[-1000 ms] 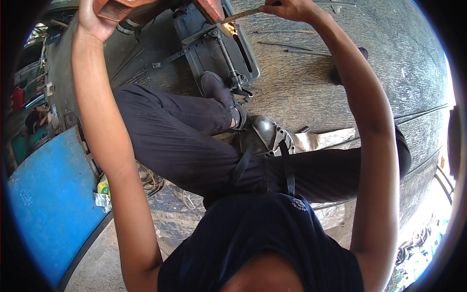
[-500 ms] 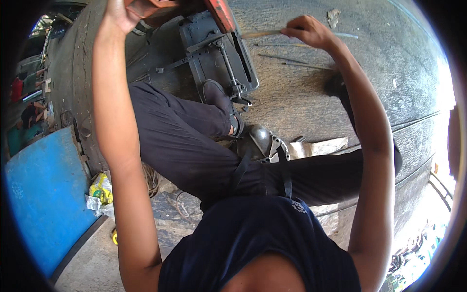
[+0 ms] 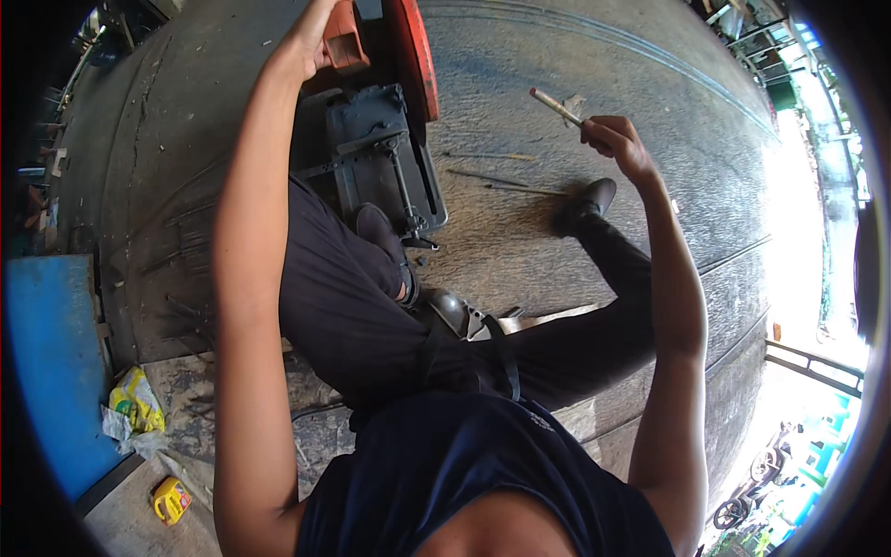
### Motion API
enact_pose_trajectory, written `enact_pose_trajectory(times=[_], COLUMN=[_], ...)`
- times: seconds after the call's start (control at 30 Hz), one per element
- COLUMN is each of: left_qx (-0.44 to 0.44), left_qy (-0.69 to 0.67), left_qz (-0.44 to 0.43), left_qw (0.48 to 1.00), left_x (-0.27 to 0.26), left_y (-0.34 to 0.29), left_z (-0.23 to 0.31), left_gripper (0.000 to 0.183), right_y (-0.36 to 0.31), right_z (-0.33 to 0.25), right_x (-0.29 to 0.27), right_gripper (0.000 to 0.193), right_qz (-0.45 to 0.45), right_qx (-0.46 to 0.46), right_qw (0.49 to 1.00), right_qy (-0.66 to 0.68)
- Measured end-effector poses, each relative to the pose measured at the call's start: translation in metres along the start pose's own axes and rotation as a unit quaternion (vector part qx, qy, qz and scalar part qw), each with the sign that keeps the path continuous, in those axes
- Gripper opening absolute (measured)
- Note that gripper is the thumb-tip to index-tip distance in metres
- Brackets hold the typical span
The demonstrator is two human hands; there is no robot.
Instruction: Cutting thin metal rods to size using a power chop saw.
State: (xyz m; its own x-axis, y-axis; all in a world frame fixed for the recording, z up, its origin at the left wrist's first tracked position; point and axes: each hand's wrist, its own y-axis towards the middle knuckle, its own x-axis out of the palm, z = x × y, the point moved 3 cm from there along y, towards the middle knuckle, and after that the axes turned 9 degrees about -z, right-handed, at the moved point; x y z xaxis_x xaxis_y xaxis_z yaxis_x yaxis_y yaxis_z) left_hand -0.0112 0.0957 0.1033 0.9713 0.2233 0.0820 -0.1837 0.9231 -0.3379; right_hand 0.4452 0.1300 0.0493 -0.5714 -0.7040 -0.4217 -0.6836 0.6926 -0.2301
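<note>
My left hand point(image 3: 316, 46) is closed on the orange-red handle point(image 3: 345, 46) of a cut-off saw at the top; part of the hand is cut off by the picture's edge. The saw's rounded red guard point(image 3: 414, 60) stands to the right of that handle, above the dark metal base point(image 3: 357, 181) with its clamp screw point(image 3: 403, 181). To the right of the saw and apart from it, my right hand point(image 3: 614, 144) pinches a short thin rod point(image 3: 559, 107). This rod points up and left, and its far tip looks reddish. Its lower end is hidden in the fingers.
Several thin rods point(image 3: 506, 186) lie on the floor right of the saw. A rounded metal casing point(image 3: 447, 311) sits between my legs. At left are a blue panel point(image 3: 51, 353), a yellow-and-white bag point(image 3: 137, 404) and a yellow container point(image 3: 171, 501). Motorcycles point(image 3: 766, 464) stand far right.
My right hand has drawn the rod away from the saw and now holds it angled upward. The left hand stays at the saw. The whole view has shifted, showing more floor at the top.
</note>
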Motion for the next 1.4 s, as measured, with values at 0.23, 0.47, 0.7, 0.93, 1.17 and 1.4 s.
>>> enact_pose_trajectory(times=[0.23, 0.47, 0.7, 0.93, 1.17, 1.4], left_qx=[0.054, 0.047, 0.016, 0.442, 0.392, 0.295], left_qy=[0.064, 0.025, 0.109, 0.142, 0.189, -0.210], left_qz=[-0.023, -0.013, 0.064, 0.282, -0.097, -0.144], left_qw=[0.996, 0.998, 0.992, 0.840, 0.895, 0.921], left_x=[-0.001, -0.002, -0.015, -0.009, 0.154, 0.237], left_y=[0.012, 0.003, -0.015, -0.098, -0.141, -0.121], left_z=[-0.005, -0.009, -0.001, 0.050, -0.012, 0.011], left_gripper=[0.043, 0.061, 0.074, 0.035, 0.022, 0.026], right_y=[-0.016, -0.015, -0.044, -0.067, 0.004, 0.013], right_z=[-0.042, -0.080, -0.118, -0.078, -0.046, -0.071], right_x=[-0.016, -0.040, -0.102, -0.110, -0.056, -0.013], right_gripper=[0.033, 0.022, 0.028, 0.042, 0.035, 0.024], right_qz=[0.036, 0.203, 0.411, 0.381, 0.299, 0.130], right_qx=[-0.011, -0.113, -0.306, -0.240, -0.271, -0.313], right_qw=[0.999, 0.971, 0.785, 0.761, 0.662, 0.602], right_qy=[-0.003, 0.052, 0.349, 0.468, 0.632, 0.723])
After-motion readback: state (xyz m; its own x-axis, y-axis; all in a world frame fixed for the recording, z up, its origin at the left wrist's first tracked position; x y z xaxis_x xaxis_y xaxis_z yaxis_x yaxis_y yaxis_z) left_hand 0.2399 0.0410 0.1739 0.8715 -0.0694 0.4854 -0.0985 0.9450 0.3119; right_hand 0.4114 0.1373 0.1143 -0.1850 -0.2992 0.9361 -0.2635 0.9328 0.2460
